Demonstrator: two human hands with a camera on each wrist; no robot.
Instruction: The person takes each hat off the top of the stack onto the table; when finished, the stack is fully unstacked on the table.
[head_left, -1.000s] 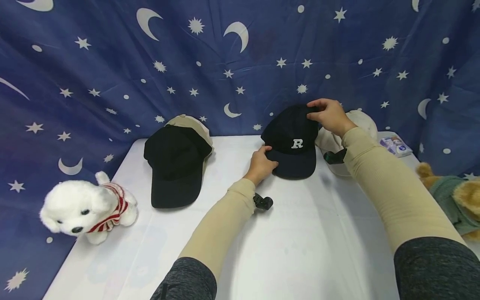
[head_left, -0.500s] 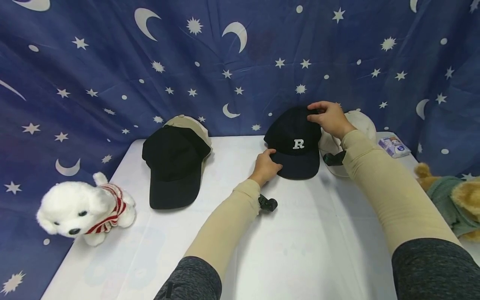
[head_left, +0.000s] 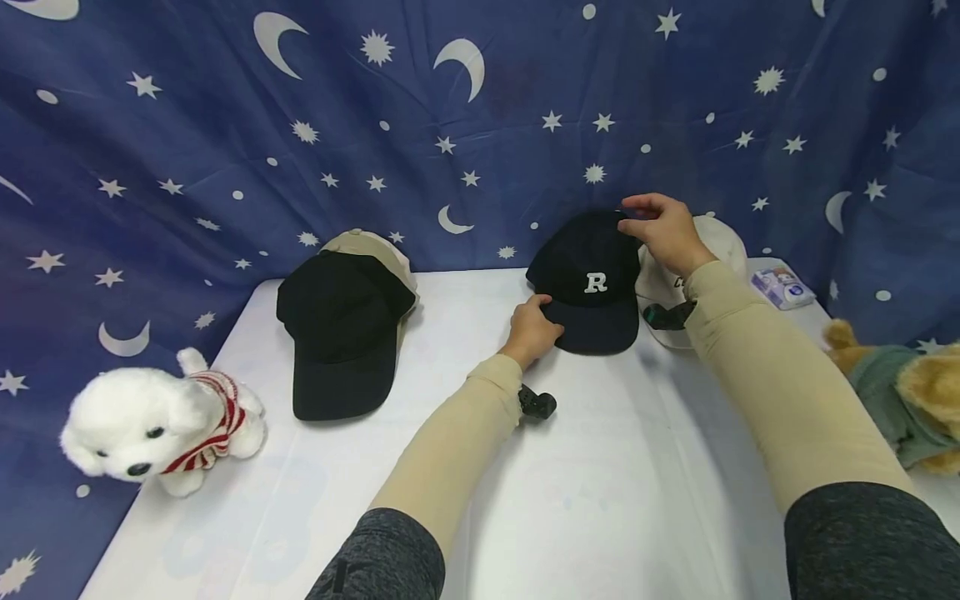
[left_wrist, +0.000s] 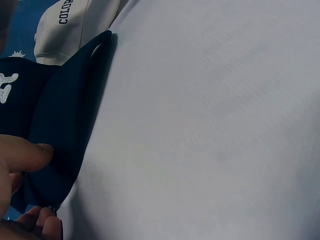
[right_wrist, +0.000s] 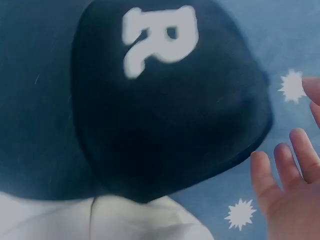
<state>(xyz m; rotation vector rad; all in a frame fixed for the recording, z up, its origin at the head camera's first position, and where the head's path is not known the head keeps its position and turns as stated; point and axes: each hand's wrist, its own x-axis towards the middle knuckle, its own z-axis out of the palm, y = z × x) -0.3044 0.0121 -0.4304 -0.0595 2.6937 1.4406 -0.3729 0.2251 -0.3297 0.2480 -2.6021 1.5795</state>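
A dark navy baseball cap [head_left: 577, 275] with a white letter R stands at the back of the table, its brim facing me. My left hand [head_left: 531, 332] holds the brim's left side; in the left wrist view the thumb [left_wrist: 32, 155] lies on top and the curled fingers are at its edge. At the crown's upper right is my right hand [head_left: 667, 233], with fingers spread. The right wrist view shows these fingers [right_wrist: 262, 175] fairly straight, one fingertip at the crown's edge. A white cap [head_left: 723, 242] with dark lettering stands behind, partly hidden by the right hand and wrist.
On the left, a black cap [head_left: 341, 333] overlaps a beige cap [head_left: 375, 248]. A white plush dog [head_left: 142, 425] stands at the table's left edge, a brown plush toy [head_left: 892, 400] at the right. A small purple-and-white packet [head_left: 783, 287] lies back right. A starry curtain [head_left: 495, 125] hangs behind.
The navy cap has shifted slightly right with my left hand, nearer the white cap. My right hand stays at the crown. The head view has moved a little.
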